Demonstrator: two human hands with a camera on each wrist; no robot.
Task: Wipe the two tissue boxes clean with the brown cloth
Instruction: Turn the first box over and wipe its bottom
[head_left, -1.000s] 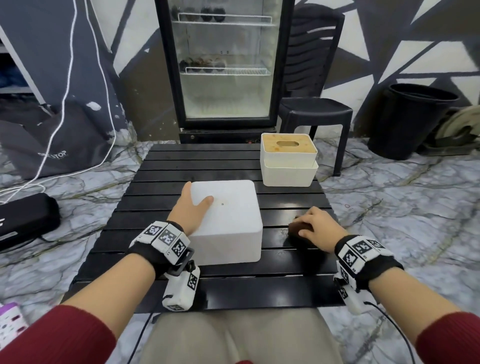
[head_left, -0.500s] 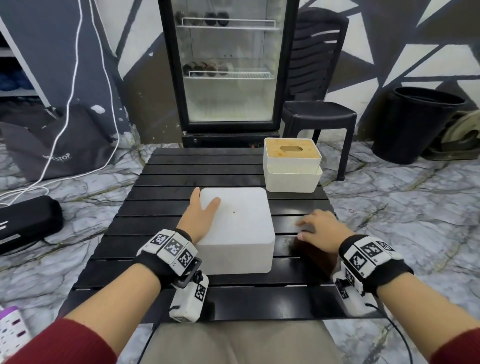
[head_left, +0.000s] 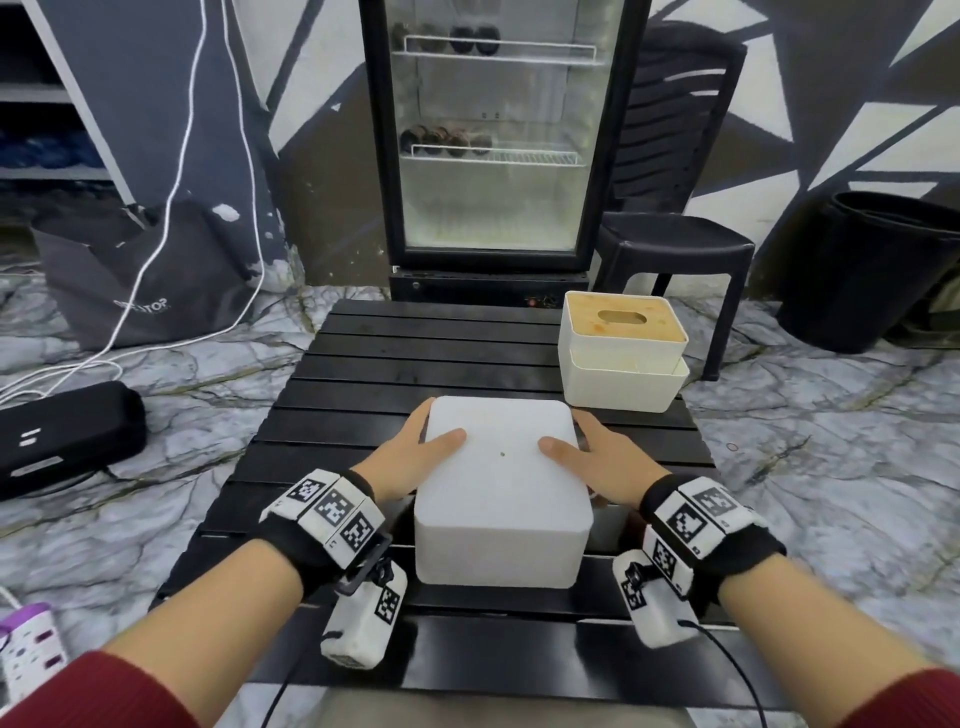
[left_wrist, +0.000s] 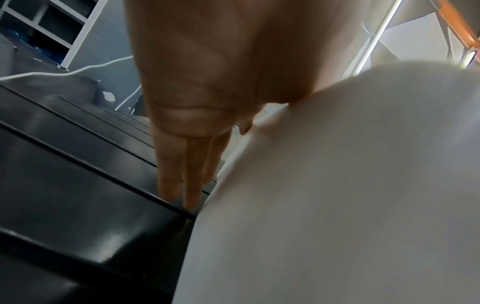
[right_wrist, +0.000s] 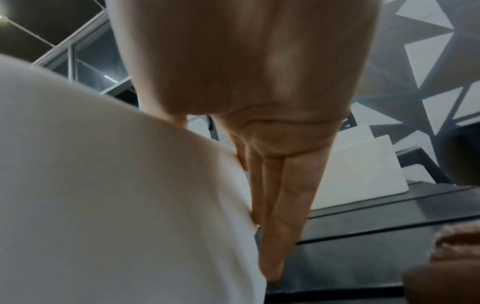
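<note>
From the head view we see both hands clasped on the plain white tissue box (head_left: 501, 499) in the middle of the black slatted table (head_left: 415, 358). The left hand (head_left: 410, 460) has its thumb laid across the top and its fingers (left_wrist: 192, 174) running straight down the left wall. The right hand (head_left: 605, 465) mirrors it, thumb on top, fingers (right_wrist: 280, 205) flat and straight against the right wall. So both sets of fingers are extended, pressing the box between them rather than curling round it.

The second tissue box (head_left: 623, 353), white with a stained tan slotted lid, sits at the table's far right corner, apart from the first.

The brown cloth (right_wrist: 457, 246) is what the head view misses: only the right wrist view catches it, a fuzzy brown lump on the table just beside the right wrist, with neither hand on it.

The left wrist view adds the fingertips reaching down to the table slats at the box's base.
</note>
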